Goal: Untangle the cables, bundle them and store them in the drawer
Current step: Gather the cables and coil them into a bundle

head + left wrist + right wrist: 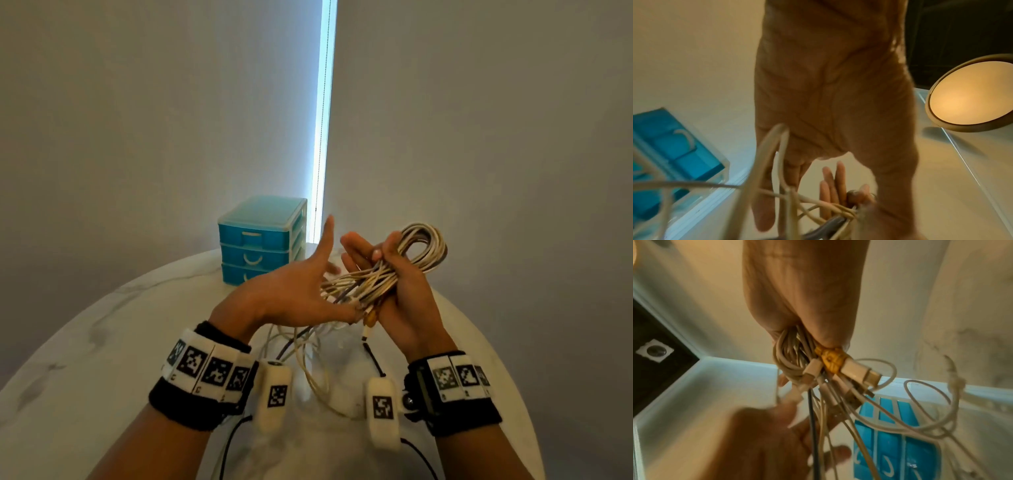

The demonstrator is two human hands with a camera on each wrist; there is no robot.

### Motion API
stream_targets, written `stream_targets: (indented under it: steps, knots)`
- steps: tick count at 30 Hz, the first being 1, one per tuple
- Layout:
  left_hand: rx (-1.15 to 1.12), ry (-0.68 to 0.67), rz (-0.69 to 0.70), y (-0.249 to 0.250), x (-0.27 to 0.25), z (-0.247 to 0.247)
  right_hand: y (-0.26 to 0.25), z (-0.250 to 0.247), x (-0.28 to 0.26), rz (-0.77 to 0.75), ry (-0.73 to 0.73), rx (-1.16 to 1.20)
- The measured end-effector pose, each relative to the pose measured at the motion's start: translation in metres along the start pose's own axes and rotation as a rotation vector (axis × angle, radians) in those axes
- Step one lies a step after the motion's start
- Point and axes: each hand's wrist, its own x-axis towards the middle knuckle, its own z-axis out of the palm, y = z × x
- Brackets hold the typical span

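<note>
Cables (404, 270) gripped by right hand (407, 294)

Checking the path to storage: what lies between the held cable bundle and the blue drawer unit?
Only the left hand, fingers spread, seen in the head view.

White cables (383, 274), blue drawer unit (260, 240)

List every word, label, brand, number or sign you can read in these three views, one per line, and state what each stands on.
No readable words, brands or numbers in any view.
Left wristband: black-and-white square code markers, with tiny characters beneath, too small to read.
Right wristband: the same kind of markers, characters unreadable.
Two white wrist pods: one code marker each, no text.
Blue drawer unit: no label visible.
</note>
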Motion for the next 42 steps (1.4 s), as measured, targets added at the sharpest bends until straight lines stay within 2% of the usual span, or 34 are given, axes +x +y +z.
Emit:
stream_targets:
  steps: [3,6,9,11,13,17,19,23,25,28,30,33,34,36,38,42]
  knots:
    - [-0.046,-0.009,-0.004,-0.009,0.002,-0.004,-0.01,0.001,-0.004,0.037,-0.011,0.09]
    - [-0.258,-0.025,0.046,-0.02,0.002,-0.008,-0.014,-0.002,-0.004,0.064,-0.011,0.166]
    - [-0.372,-0.056,0.004,-0.025,0.004,-0.001,-0.013,-0.002,-0.005,0.089,0.001,0.202]
    - [-0.306,-0.074,-0.027,-0.027,0.006,0.002,-0.014,-0.004,-0.004,0.084,0.015,0.208]
    - [-0.153,-0.058,-0.116,-0.036,0.007,0.001,-0.021,-0.011,-0.003,0.045,0.048,0.258]
    - [0.026,0.107,-0.245,-0.068,0.004,-0.012,-0.042,-0.03,0.002,-0.087,0.084,0.315]
    - [0.093,0.145,-0.298,-0.081,-0.003,-0.023,-0.054,-0.036,0.0,-0.155,0.121,0.258]
    - [0.228,0.252,-0.494,-0.117,-0.017,-0.05,-0.076,-0.05,-0.008,-0.342,0.21,0.173]
    - [0.197,0.321,-0.439,-0.117,-0.022,-0.061,-0.077,-0.053,-0.006,-0.366,0.226,0.136]
    - [0.037,0.348,-0.191,-0.074,-0.016,-0.056,-0.064,-0.043,-0.001,-0.335,0.213,0.066]
    - [-0.068,0.263,-0.055,-0.04,-0.007,-0.039,-0.056,-0.027,-0.002,-0.316,0.126,0.117]
    - [-0.137,0.093,0.06,-0.014,0.009,0.001,-0.049,-0.013,-0.006,-0.271,-0.015,0.373]
    - [-0.135,0.077,0.095,-0.012,0.014,0.013,-0.047,-0.014,-0.006,-0.253,-0.034,0.438]
    - [-0.151,0.122,0.113,-0.017,0.024,0.031,-0.044,-0.017,-0.004,-0.205,-0.071,0.542]
    - [-0.174,0.162,0.045,-0.024,0.027,0.035,-0.045,-0.023,-0.003,-0.172,-0.082,0.621]
    - [-0.299,0.191,-0.004,-0.035,0.016,0.013,-0.05,-0.049,0.004,-0.187,0.063,0.635]
